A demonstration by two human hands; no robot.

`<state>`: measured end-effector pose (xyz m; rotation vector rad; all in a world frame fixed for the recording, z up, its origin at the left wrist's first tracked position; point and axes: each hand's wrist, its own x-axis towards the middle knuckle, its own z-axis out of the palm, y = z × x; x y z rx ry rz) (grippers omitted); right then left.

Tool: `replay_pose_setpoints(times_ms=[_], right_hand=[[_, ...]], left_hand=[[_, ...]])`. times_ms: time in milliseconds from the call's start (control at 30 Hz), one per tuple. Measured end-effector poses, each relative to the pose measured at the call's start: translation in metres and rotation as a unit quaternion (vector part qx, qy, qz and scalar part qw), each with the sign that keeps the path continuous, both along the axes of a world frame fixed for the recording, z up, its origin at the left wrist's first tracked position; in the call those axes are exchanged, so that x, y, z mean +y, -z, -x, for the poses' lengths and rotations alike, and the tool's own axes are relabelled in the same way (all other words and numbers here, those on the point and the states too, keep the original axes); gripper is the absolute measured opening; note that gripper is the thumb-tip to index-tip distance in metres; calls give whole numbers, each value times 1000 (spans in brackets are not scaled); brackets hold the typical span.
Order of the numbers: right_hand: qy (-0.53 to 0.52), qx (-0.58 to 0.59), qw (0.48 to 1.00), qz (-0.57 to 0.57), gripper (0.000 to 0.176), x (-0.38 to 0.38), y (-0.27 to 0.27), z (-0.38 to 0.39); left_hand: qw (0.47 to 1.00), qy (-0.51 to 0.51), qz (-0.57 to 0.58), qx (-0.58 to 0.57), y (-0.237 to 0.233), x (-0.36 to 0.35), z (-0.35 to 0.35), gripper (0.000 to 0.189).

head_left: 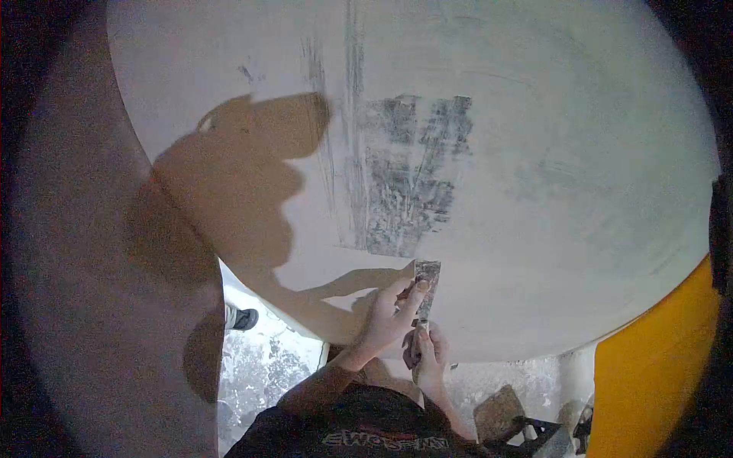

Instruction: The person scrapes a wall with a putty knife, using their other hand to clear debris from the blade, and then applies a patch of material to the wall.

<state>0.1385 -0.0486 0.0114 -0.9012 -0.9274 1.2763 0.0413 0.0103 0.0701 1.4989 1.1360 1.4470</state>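
A putty knife (429, 298) with a smeared metal blade points upward in front of a large, pale curved surface (534, 252). My left hand (388, 317) is closed on the blade, with a fingertip lying on its face. Lower down, my right hand (432, 357) is wrapped round the handle. Just above the blade's edge, a rough dark grey patch (412, 183) shows on the pale surface, with long grey streaks (353, 114) running up beside it.
An orange panel (649, 366) borders the right side. At lower left, a dark shoe (244, 318) shows over the blotchy floor (267, 374). Below right stand a brown board (498, 416) and a black frame (534, 439). My shadow (244, 168) falls across the curved surface.
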Motion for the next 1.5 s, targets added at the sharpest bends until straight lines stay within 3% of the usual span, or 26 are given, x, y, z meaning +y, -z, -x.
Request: replay_pose_setpoints(times_ms=[33, 133, 267, 333, 500, 567, 667, 767, 867, 933, 1100, 1167, 1333, 1500], right_hand=[[-7, -12, 1000, -1, 26, -2, -1, -1], [-2, -22, 1000, -5, 26, -4, -1, 5], [-13, -25, 1000, 7, 27, -2, 1, 3], [-15, -12, 1000, 18, 27, -3, -4, 5], [-27, 14, 999, 19, 27, -5, -3, 4], [34, -9, 999, 40, 28, -5, 16, 8], [19, -51, 998, -40, 29, 0, 25, 6], [19, -70, 997, -37, 29, 1, 24, 6], [38, -59, 997, -15, 31, 1, 28, 9], [35, -65, 997, -10, 33, 0, 20, 8], [57, -72, 995, 25, 37, -2, 15, 11], [56, -114, 992, -14, 38, -1, 20, 7], [64, -91, 994, 1, 36, -3, 17, 10], [51, -104, 993, -31, 30, -1, 15, 5]], left_hand=[[999, -16, 3, -32, -1, -1, -1, 31], [998, 11, 39, 37, -3, -2, 8, 29], [998, 18, 42, 44, 3, 3, 7, 30], [997, -21, 38, 57, 4, 4, 3, 32], [999, -7, 40, 25, -9, -2, 3, 33], [998, -8, 51, 22, -8, -2, 3, 33], [994, -52, -54, 79, -4, 0, 1, 35], [995, 20, 28, 93, -11, -1, 9, 29], [994, 47, 84, 60, -7, 3, 7, 30], [995, 61, 79, -21, -5, 3, 4, 31], [994, 73, 84, 9, -1, 8, 10, 28], [993, 74, 89, 29, 1, 10, 10, 27], [986, 99, 95, -96, -12, 9, 4, 22], [985, 102, 119, -76, -5, 7, 2, 21]])
